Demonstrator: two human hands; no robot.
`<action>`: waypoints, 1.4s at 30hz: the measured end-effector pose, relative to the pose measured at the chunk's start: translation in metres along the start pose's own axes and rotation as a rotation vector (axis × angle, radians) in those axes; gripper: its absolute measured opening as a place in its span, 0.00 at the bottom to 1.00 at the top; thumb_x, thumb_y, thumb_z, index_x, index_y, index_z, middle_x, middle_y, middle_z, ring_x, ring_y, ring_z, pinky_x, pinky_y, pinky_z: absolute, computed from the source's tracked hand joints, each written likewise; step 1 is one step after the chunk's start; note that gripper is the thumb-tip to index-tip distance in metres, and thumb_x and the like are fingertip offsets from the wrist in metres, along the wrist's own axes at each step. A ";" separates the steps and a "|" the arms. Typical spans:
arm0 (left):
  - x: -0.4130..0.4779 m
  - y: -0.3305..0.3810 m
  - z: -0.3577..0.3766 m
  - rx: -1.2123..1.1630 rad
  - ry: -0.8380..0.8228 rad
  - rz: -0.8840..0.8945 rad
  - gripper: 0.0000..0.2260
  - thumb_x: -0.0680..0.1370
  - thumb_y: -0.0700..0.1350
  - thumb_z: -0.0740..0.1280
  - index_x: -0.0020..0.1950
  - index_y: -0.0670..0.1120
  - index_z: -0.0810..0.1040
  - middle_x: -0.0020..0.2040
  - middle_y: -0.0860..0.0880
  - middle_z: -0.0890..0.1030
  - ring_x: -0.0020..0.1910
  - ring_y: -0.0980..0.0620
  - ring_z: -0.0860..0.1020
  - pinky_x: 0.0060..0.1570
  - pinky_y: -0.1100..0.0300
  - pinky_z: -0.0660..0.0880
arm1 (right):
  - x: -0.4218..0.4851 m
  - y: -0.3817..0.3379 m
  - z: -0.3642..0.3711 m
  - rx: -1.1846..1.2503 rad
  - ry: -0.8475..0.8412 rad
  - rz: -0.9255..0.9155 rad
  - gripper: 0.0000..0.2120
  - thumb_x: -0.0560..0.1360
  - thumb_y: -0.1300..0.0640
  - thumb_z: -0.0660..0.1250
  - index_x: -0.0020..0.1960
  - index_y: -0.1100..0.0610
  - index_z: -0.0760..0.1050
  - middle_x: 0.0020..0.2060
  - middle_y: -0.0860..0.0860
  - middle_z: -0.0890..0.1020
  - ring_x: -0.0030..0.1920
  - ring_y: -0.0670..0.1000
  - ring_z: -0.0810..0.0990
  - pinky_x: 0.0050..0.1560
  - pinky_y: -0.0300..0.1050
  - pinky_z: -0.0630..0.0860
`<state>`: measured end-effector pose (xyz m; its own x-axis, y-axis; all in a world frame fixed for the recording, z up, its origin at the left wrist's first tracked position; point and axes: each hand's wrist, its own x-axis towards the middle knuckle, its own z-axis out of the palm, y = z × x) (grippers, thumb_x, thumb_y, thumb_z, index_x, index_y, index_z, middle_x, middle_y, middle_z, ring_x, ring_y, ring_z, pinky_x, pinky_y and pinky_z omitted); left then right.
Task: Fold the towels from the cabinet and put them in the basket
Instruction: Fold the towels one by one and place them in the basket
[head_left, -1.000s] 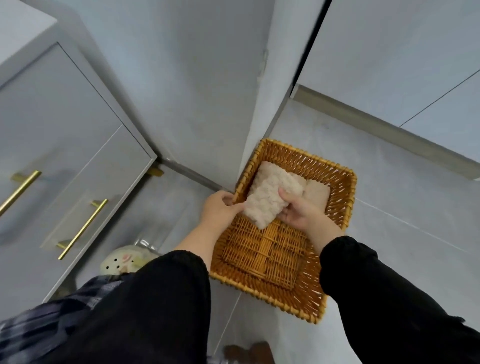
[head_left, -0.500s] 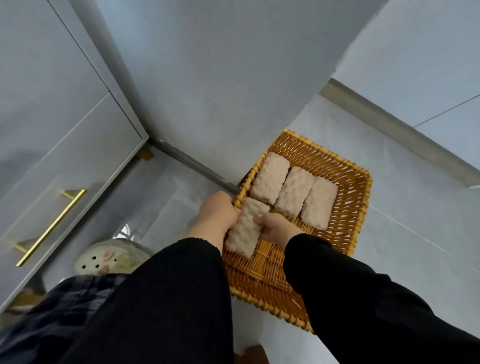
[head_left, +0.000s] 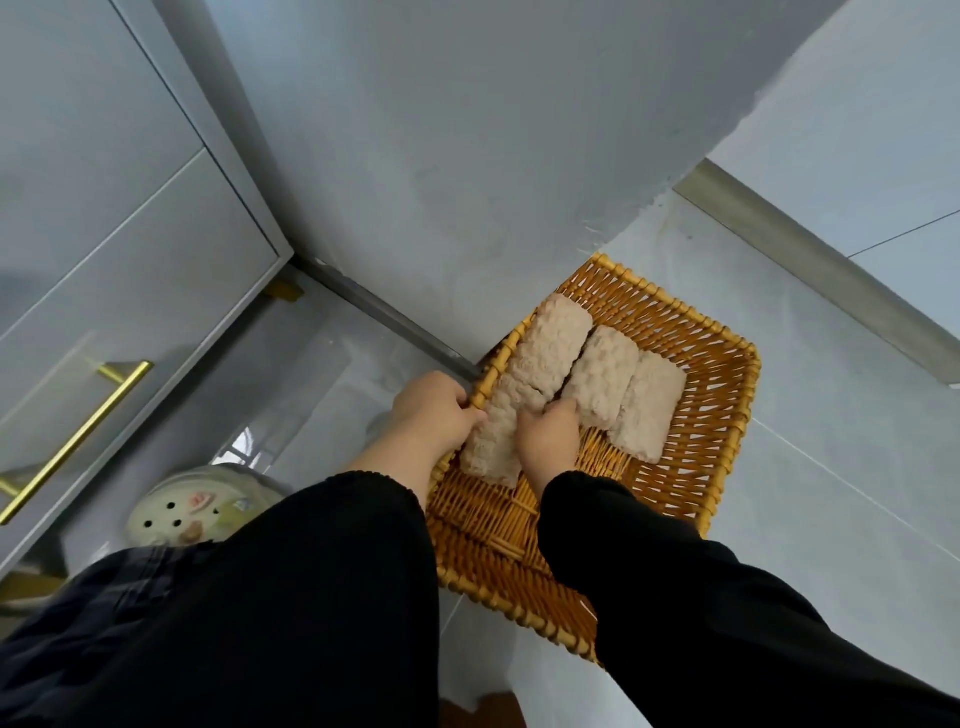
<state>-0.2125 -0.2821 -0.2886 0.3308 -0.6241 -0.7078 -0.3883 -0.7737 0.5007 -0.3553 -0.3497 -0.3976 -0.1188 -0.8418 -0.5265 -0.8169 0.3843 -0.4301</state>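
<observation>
A wicker basket (head_left: 727, 415) stands on the grey floor against a wall corner. Three folded beige towels lie side by side at its far end: one on the left (head_left: 558, 340), one in the middle (head_left: 605, 374), one on the right (head_left: 647, 410). A fourth folded towel (head_left: 491, 441) lies along the basket's left wall, just nearer than the left one. My left hand (head_left: 431, 410) grips its left edge at the rim. My right hand (head_left: 548, 434) holds its right edge, fingers curled down inside the basket. Black sleeves cover both forearms.
A grey cabinet with drawers and a gold bar handle (head_left: 78, 436) fills the left. A pale slipper with holes (head_left: 192, 506) sits on the floor at lower left. A metal baseboard (head_left: 810, 270) runs along the wall behind the basket.
Both hands have brought the fourth towel down from above the basket and set it along the left wall. The other three towels have not moved.
</observation>
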 end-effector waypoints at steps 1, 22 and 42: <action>-0.001 0.000 0.000 0.005 0.005 0.003 0.15 0.76 0.51 0.68 0.57 0.42 0.81 0.55 0.45 0.82 0.55 0.46 0.79 0.53 0.55 0.73 | -0.006 0.003 -0.003 -0.100 0.063 -0.119 0.13 0.75 0.54 0.65 0.56 0.59 0.69 0.52 0.55 0.75 0.52 0.57 0.76 0.52 0.51 0.76; 0.005 -0.001 0.002 0.128 0.023 0.065 0.09 0.78 0.49 0.66 0.40 0.46 0.78 0.36 0.49 0.77 0.38 0.51 0.76 0.35 0.61 0.68 | -0.024 0.026 0.025 -0.939 -0.145 -0.706 0.33 0.76 0.38 0.34 0.72 0.56 0.27 0.73 0.54 0.33 0.72 0.53 0.29 0.69 0.57 0.31; -0.055 0.017 -0.038 0.082 0.077 0.136 0.12 0.79 0.42 0.62 0.62 0.45 0.76 0.61 0.42 0.77 0.65 0.45 0.73 0.58 0.58 0.69 | -0.085 -0.040 -0.060 -0.494 0.007 -0.863 0.31 0.77 0.44 0.47 0.74 0.60 0.62 0.74 0.58 0.63 0.74 0.58 0.60 0.73 0.55 0.59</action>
<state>-0.2047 -0.2652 -0.2228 0.3342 -0.7313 -0.5945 -0.5020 -0.6720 0.5444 -0.3469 -0.3162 -0.2917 0.6252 -0.7614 -0.1717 -0.7680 -0.5610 -0.3088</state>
